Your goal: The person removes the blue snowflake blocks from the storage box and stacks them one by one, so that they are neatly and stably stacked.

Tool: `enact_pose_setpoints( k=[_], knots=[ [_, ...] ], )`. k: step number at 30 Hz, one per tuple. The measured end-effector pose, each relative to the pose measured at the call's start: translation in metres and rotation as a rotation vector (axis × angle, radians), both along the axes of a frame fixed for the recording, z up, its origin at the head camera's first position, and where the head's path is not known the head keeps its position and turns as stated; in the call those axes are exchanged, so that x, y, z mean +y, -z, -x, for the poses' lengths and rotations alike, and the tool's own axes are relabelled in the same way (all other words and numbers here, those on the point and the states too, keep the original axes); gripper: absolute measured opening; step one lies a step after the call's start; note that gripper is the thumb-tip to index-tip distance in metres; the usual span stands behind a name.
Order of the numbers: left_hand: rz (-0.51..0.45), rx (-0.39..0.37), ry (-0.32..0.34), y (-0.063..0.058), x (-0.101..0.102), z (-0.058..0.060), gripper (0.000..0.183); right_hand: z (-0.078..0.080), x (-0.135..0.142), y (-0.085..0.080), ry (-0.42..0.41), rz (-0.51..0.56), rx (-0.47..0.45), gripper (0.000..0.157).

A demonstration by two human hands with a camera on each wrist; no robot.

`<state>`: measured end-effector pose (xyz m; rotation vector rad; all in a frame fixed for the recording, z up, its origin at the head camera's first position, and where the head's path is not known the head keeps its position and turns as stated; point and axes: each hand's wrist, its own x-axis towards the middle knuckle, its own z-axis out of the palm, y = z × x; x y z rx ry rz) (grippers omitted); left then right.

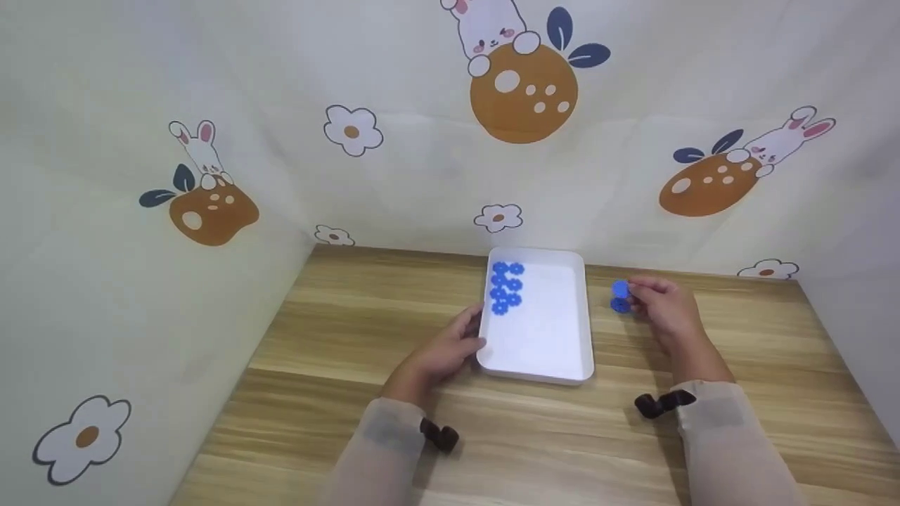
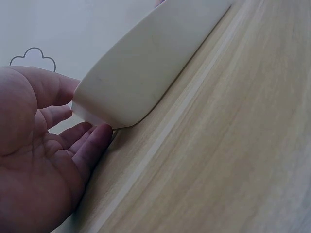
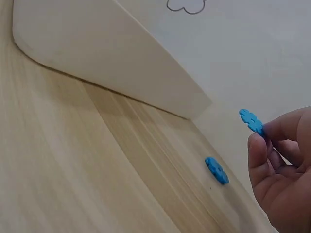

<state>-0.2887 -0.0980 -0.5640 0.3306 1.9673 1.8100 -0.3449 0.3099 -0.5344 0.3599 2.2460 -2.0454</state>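
A shallow white tray [image 1: 552, 316] lies on the table, with several blue snowflake-shaped discs [image 1: 499, 281] grouped along its upper left side. My left hand [image 1: 444, 348] is at the tray's left wall; in the left wrist view its fairly straight fingers touch the outside of the white wall [image 2: 141, 63]. To the right of the tray, my right hand [image 1: 666, 309] pinches one blue snowflake disc [image 3: 250, 120] between thumb and fingertips, raised above the table. A second blue disc [image 3: 216, 171] lies on the wood just below it.
The wood-grain table [image 1: 337, 337] meets a pale cloth wall [image 1: 415, 176] printed with rabbits, oranges and flowers at the back and sides. The back wall stands close behind the tray. Dark wrist-worn devices [image 1: 441, 434] sit on both sleeves.
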Motion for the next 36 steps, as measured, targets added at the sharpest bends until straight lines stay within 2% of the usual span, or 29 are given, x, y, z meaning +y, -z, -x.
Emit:
enact_pose_setpoints(
  k=[6,10,20,36],
  knots=[
    [0.023,0.007,-0.005,-0.001,0.000,0.000,0.072,0.000,0.008,0.011,-0.003,-0.164,-0.014,0.044],
    [0.034,0.003,-0.006,-0.002,0.000,-0.001,0.072,-0.001,0.009,0.017,-0.009,-0.214,-0.024,0.044],
    [0.009,-0.007,-0.008,-0.003,0.000,-0.002,0.071,0.000,0.008,0.022,0.016,-0.231,-0.027,0.044],
    [0.060,0.024,-0.012,-0.005,-0.001,-0.002,0.071,0.002,0.007,0.022,0.039,-0.233,-0.041,0.045]
  ],
)
